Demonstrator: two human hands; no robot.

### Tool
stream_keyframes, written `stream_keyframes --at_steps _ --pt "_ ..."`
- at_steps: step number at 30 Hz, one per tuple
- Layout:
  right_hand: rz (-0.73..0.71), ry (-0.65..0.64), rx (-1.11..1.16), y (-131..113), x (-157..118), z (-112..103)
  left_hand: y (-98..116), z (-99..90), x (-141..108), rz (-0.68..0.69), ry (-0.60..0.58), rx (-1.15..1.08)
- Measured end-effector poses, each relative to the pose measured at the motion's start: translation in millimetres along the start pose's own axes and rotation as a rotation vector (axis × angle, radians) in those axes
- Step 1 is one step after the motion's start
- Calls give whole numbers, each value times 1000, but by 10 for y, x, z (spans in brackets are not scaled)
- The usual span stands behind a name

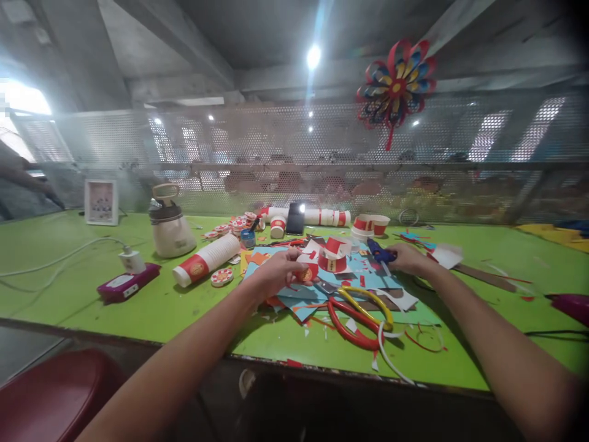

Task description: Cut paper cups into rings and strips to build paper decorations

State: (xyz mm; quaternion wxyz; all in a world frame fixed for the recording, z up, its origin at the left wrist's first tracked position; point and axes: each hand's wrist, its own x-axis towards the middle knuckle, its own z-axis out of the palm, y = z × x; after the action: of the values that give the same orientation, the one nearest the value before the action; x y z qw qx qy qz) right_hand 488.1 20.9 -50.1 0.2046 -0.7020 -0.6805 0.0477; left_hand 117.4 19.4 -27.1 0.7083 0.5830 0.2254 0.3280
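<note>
My left hand is closed on a small red-and-white paper cup piece with a gold mark, over the blue paper sheets. To the right, my right hand grips a dark blue glue gun, its body angled to the left. Between the hands sits a cut paper cup with red bands. Scissors with one red and one yellow handle lie in front, their blades close to my left hand.
A stack of paper cups lies left of the papers, near a round patterned disc. Farther back are a phone, a blue jar and a flask. A purple power strip lies at left. Paper scraps litter the table's front edge.
</note>
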Motion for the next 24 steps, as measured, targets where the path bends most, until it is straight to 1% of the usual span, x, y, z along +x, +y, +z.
stream_keyframes --at_steps 3,7,11,15,24 --pt "30 -72 -66 -12 -6 -13 -2 -11 7 0 -7 5" --pt "59 -120 -144 -61 -24 -40 15 12 -12 11 4 16" --pt "55 -136 -179 -102 -43 -53 39 43 -42 12 30 50" --pt "58 -145 -184 -115 -57 -47 38 25 -33 3 52 79" --pt "91 -144 -159 -144 -86 -50 46 -86 -22 -33 13 189"
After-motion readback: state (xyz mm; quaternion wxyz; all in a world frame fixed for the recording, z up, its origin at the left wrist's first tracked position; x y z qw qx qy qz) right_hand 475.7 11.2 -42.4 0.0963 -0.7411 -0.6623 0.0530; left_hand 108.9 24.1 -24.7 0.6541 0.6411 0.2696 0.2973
